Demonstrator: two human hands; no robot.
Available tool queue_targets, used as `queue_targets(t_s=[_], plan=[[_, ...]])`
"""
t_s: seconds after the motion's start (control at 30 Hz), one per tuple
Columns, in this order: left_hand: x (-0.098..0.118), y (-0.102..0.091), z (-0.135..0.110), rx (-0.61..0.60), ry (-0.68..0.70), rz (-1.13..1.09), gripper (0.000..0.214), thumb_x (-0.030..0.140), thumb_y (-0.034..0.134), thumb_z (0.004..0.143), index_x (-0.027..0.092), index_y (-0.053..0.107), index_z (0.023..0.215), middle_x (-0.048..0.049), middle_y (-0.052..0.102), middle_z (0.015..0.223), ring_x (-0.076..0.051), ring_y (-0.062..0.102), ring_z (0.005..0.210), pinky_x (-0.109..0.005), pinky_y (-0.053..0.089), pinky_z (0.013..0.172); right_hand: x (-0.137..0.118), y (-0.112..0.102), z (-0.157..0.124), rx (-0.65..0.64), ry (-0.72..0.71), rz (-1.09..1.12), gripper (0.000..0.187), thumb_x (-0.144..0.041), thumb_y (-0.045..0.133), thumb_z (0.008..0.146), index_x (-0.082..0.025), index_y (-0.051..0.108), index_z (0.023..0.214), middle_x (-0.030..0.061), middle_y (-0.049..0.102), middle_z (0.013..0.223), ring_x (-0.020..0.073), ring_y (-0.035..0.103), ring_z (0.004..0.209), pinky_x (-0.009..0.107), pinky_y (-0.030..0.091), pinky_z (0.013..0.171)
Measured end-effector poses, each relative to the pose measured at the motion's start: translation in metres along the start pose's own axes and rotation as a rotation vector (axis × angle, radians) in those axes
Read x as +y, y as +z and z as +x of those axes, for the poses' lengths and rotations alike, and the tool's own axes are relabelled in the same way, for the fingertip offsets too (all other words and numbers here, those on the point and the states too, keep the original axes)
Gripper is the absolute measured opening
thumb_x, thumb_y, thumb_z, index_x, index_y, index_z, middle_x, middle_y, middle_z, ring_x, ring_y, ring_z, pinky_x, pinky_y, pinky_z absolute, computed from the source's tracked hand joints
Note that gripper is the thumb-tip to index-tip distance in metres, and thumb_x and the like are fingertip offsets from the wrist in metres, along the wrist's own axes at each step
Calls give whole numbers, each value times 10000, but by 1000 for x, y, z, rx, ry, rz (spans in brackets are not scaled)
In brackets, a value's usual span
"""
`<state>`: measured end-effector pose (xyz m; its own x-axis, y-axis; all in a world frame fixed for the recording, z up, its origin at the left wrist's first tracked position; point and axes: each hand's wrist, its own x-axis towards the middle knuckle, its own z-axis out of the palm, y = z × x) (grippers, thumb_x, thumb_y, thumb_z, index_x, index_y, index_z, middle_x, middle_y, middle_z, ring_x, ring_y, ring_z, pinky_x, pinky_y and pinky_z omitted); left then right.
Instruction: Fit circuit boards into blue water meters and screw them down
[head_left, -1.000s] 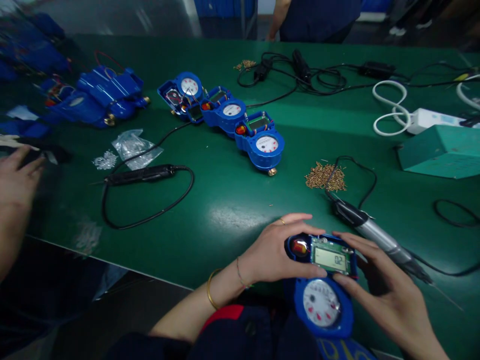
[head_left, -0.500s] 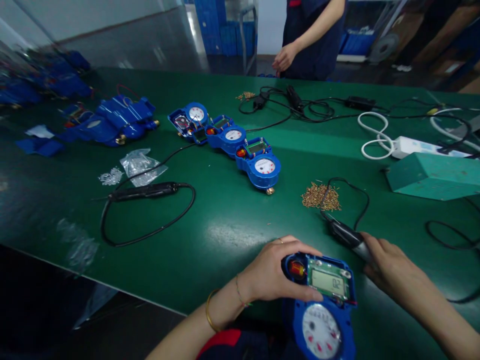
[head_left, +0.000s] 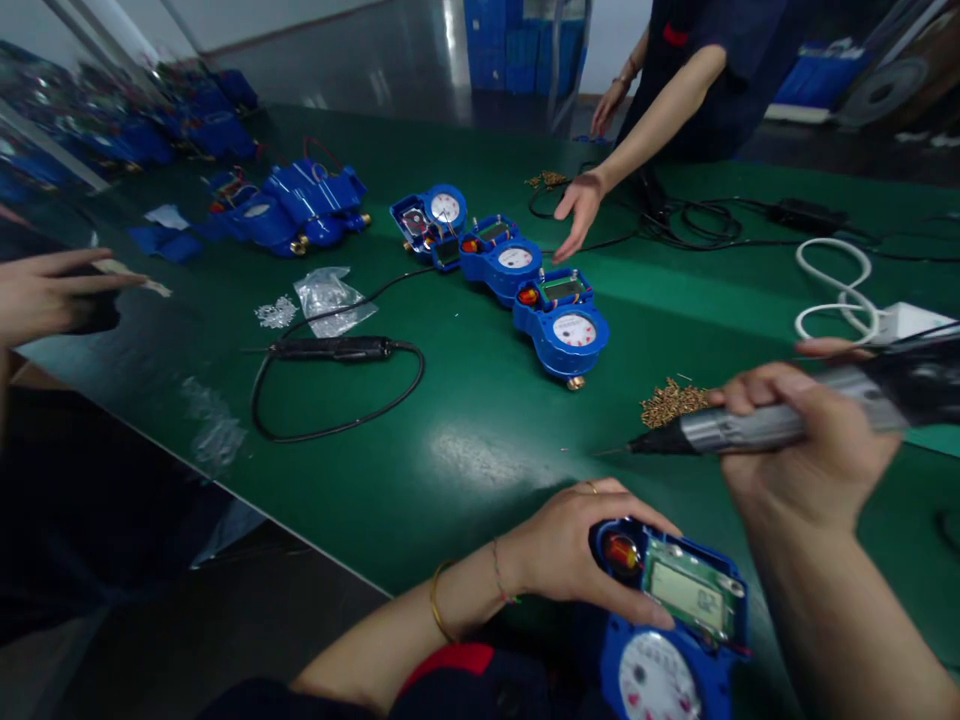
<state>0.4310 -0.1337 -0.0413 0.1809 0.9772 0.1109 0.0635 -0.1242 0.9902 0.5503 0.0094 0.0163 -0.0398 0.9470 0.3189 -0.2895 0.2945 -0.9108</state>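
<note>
One blue meter (head_left: 706, 645) is clasped by the near edge of the bench (head_left: 360, 500) in the fingers of the left hand (head_left: 574, 550), those of the right hand (head_left: 825, 480) gripping a screwdriver (head_left: 750, 426), seemingly for fastening, which probably calls first for a pickup from the screw pile (head_left: 670, 402).

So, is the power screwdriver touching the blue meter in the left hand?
Apart. The head view plainly shows green table between the power screwdriver, held in the right hand, and the blue meter in the left hand.
</note>
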Motion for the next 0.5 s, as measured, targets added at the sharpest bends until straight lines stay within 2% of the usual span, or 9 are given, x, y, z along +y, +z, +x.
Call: queue_targets(t_s=[0.07, 0.13, 0.33, 0.5], plan=[[1, 0, 0, 8, 6, 10, 568, 512, 853, 650, 202, 728, 1108, -77, 724, 1012, -238, 665, 946, -354, 508, 892, 13, 25, -4, 3, 75, 100, 252, -200, 670, 656, -229, 546, 874, -68, 455, 532, 118, 436, 463, 286, 454, 506], [1, 0, -1, 11, 10, 10, 570, 521, 854, 646, 199, 730, 1099, -72, 722, 991, -231, 666, 927, -340, 509, 881, 26, 37, -7, -22, 91, 116, 278, -196, 674, 633, -214, 543, 877, -71, 496, 522, 119, 458, 446, 295, 474, 512], [-3, 0, -2, 7, 8, -2, 576, 506, 864, 636, 216, 722, 1113, -62, 710, 1026, -227, 669, 950, -326, 516, 900, 43, 40, -8, -89, 84, 73, 264, -190, 671, 646, -201, 552, 882, -69, 532, 523, 126, 487, 436, 299, 475, 517], [-4, 1, -2, 10, 29, -2, 567, 484, 866, 640, 213, 721, 1118, -66, 715, 1030, -224, 669, 947, -332, 519, 908, 22, 40, -5, -91, 53, 93, 241, -177, 658, 679, -204, 543, 889, -66, 488, 528, 116, 451, 458, 294, 454, 525]])
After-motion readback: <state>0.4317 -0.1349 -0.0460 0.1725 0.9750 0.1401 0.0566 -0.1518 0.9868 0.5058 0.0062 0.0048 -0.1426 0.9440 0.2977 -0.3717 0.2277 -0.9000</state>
